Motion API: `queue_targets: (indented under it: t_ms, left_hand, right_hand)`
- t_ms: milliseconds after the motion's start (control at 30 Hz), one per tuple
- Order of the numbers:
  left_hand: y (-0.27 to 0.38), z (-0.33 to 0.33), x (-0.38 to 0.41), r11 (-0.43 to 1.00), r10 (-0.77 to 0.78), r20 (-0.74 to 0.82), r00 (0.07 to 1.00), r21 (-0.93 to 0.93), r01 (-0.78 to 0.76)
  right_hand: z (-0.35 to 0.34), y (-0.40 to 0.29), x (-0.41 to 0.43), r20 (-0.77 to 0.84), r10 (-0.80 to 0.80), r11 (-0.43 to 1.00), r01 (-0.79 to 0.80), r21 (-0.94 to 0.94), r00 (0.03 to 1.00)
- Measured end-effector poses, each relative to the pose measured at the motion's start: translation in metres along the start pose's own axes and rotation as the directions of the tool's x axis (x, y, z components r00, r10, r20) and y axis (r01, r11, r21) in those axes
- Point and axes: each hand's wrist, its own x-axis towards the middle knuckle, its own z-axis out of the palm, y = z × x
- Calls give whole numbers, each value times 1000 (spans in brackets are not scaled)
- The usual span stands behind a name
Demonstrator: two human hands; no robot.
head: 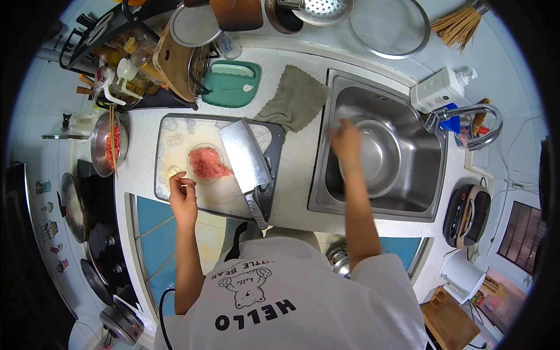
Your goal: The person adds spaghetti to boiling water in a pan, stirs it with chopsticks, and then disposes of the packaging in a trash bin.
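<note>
My left hand (183,192) is raised over the near left part of a cutting board (175,131), fingers curled, beside a small pile of minced pale food (173,171). Minced raw meat (206,162) lies in the middle of the board. A cleaver (245,155) rests across the board's right part, its handle towards me. Over the left side of the steel sink (420,183) is my right hand (346,138), slightly blurred, above the rim of a round metal basin (378,153). Whether its fingers hold anything cannot be made out.
A grey-green cloth (295,98) lies between board and sink. Behind the board is a green cutting board (232,94). At the left stands a metal bowl (124,142) of red food with chopsticks (112,140) across it. The faucet (485,109) and a white pump bottle (439,92) are behind the sink's right.
</note>
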Motion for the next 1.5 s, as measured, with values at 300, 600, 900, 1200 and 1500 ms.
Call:
queue_targets:
  t_ms: [300, 600, 900, 1200, 1500]
  left_hand:
    - [3, -4, -13, 994, -60, -48, 997, 89, 64]
    - [-9, -18, -27, 992, -86, -133, 987, 85, 98]
    - [-15, -4, -60, 950, -288, 110, 951, -93, 298]
    - [-66, 32, -102, 548, -754, 469, 461, 60, 834]
    - [-64, 39, -89, 431, -750, 502, 432, -125, 894]
  right_hand:
    - [121, -75, 34, 64, 0, 952, 19, -304, 998]
    - [112, -60, 91, 247, -69, 930, 152, -336, 967]
    - [95, -53, 106, -54, -364, 922, 351, -160, 930]
    - [80, -50, -83, 632, -28, 918, -230, 322, 774]
    - [80, -72, -89, 627, 85, 914, -311, 260, 774]
